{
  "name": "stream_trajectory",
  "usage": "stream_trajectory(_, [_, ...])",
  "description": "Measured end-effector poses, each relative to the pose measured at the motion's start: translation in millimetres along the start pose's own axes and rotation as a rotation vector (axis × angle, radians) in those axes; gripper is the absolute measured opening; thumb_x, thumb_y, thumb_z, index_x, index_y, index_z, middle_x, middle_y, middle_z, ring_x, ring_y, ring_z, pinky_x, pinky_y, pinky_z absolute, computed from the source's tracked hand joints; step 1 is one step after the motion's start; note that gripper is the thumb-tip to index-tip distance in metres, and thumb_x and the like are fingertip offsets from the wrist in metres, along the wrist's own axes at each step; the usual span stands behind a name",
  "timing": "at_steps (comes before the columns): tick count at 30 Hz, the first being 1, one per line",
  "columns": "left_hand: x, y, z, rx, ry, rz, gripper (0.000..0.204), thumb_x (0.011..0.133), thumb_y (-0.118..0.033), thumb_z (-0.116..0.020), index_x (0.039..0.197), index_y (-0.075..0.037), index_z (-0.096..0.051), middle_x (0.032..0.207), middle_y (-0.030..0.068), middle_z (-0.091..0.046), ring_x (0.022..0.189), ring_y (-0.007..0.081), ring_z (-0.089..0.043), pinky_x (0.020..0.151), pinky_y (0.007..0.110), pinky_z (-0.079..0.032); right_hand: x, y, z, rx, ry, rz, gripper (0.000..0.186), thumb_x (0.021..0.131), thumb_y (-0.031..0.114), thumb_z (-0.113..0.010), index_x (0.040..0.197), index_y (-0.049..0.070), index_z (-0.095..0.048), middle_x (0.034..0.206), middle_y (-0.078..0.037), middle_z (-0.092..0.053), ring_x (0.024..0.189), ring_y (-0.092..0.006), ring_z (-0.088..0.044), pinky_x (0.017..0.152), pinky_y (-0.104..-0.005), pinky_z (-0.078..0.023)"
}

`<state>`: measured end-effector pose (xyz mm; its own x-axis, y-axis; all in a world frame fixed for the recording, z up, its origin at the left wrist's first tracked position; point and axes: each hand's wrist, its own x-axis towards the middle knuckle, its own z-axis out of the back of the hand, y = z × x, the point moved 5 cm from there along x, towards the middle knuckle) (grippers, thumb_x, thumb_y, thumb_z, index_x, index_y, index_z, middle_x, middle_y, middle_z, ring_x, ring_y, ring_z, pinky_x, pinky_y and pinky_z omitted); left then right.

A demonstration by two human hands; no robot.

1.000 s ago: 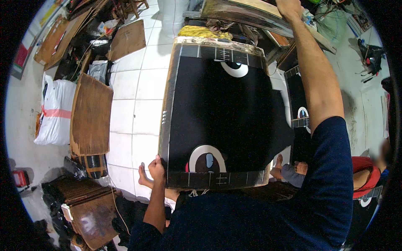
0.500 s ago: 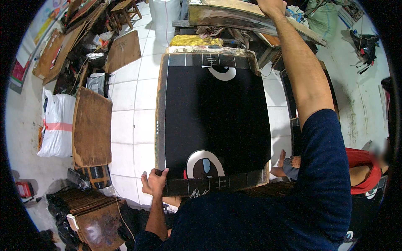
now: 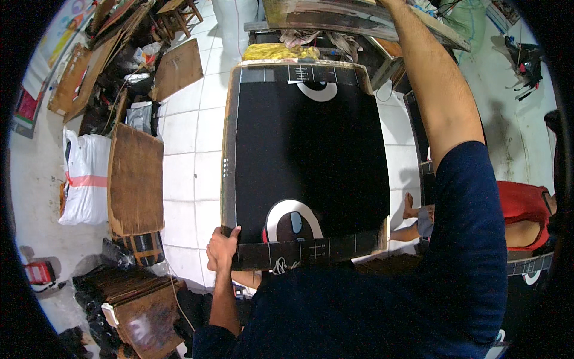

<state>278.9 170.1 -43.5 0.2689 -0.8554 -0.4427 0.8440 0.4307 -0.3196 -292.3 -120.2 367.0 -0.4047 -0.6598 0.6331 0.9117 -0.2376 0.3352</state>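
A wooden board (image 3: 229,149) lies before me, covered by a black fabric panel (image 3: 311,149). Cartoon eye prints in white, brown and light blue show at the panel's far and near ends. Dark bands with white marking lines cross the board at both ends; the near band (image 3: 341,246) runs by my torso. My left hand (image 3: 222,246) grips the board's near left corner, thumb on top and fingers curled at the side. My right arm (image 3: 442,90) stretches far forward to the upper edge, where the hand is cut off, near a long wooden frame (image 3: 335,21).
Yellow cloth (image 3: 278,52) lies beyond the board. On the left stand a brown panel (image 3: 136,179), a white plastic bag (image 3: 86,179) and stacked boards (image 3: 146,320). At the right, another person in red clothing (image 3: 523,209) sits close, with a bare foot (image 3: 409,206) near the board.
My left hand stays on the corner, its fingers drawn closer together. My right hand has slipped beyond the upper edge. The board appears slightly higher in view, and the other person's foot has shifted.
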Motion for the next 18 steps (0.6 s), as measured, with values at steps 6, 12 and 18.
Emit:
stream_trajectory(6, [3, -11, 5, -0.026, -0.062, -0.029, 0.069, 0.08, -0.049, -0.084, 0.123, 0.0, -0.064, 0.11, 0.0251, -0.074, 0.106, 0.043, -0.071, 0.094, 0.048, -0.053, 8, 0, -2, 0.007, -0.003, -0.007, 0.041, 0.085, 0.039, -0.077, 0.12, 0.017, -0.075, 0.113, -0.017, -0.075, 0.109, -0.0357, -0.07, 0.096, -0.0476, -0.052])
stream_trajectory(12, [13, 0, -5, -0.058, 0.006, -0.1, 0.072, 0.081, -0.051, -0.083, 0.128, -0.003, -0.058, 0.108, 0.0256, -0.074, 0.105, 0.0436, -0.071, 0.093, 0.049, -0.053, 18, 2, -3, -0.022, 0.012, -0.023, 0.045, 0.085, 0.042, -0.076, 0.124, 0.019, -0.072, 0.117, -0.017, -0.074, 0.113, -0.0351, -0.069, 0.099, -0.0485, -0.05])
stream_trajectory(18, [25, 20, -18, -0.138, 0.099, -0.176, 0.068, 0.081, -0.051, -0.083, 0.121, -0.002, -0.056, 0.102, 0.0263, -0.072, 0.099, 0.0459, -0.07, 0.086, 0.051, -0.054, 22, -1, -4, -0.025, -0.005, -0.027, 0.045, 0.086, 0.042, -0.076, 0.125, 0.02, -0.07, 0.119, -0.015, -0.074, 0.115, -0.035, -0.069, 0.101, -0.0483, -0.049])
